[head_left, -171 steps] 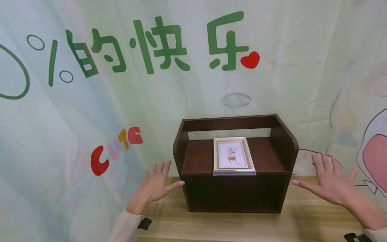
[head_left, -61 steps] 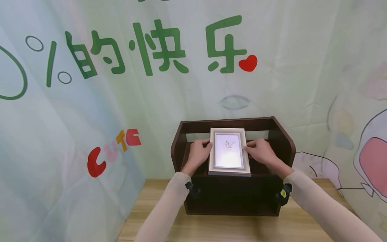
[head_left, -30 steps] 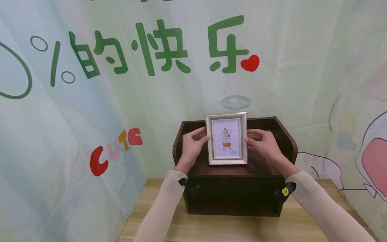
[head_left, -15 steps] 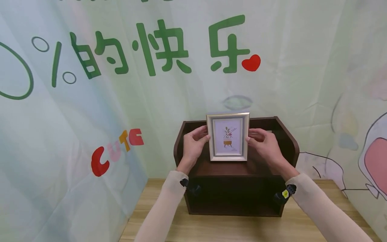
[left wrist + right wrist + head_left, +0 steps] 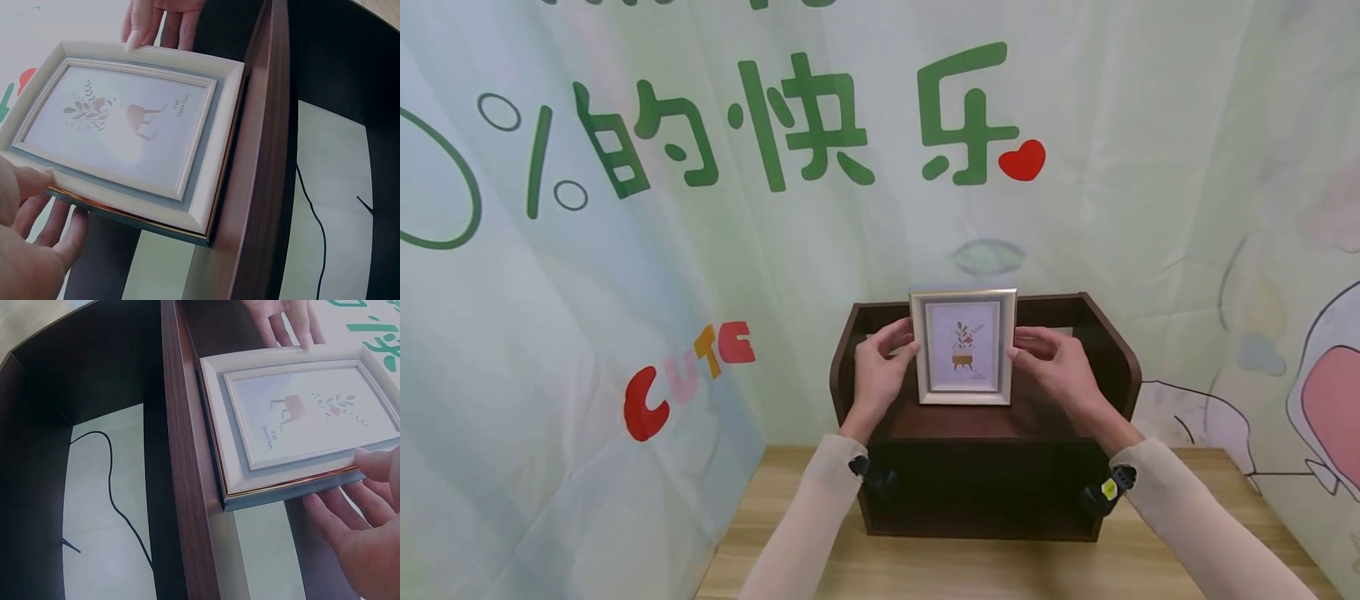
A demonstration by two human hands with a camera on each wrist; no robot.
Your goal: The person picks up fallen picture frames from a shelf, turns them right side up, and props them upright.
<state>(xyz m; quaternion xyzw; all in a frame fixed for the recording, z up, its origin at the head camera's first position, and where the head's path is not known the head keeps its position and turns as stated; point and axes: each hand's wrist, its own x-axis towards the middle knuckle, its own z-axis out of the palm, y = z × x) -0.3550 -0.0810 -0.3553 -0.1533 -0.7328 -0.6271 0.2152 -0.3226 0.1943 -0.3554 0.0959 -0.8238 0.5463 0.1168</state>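
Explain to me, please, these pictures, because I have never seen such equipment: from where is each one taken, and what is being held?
There is no machine here: the left grip and the right grip are a person's bare hands. The wide picture comes from a camera worn on the head, looking forward and down. The two others come from a left wrist camera and a right wrist camera, each watching its own hand's work.

On the wooden table stands a dark brown shelf. The two hands hold a picture frame, one at each side, above the shelf's upper board; whether it touches the board, I cannot tell. Behind hangs a printed cloth.
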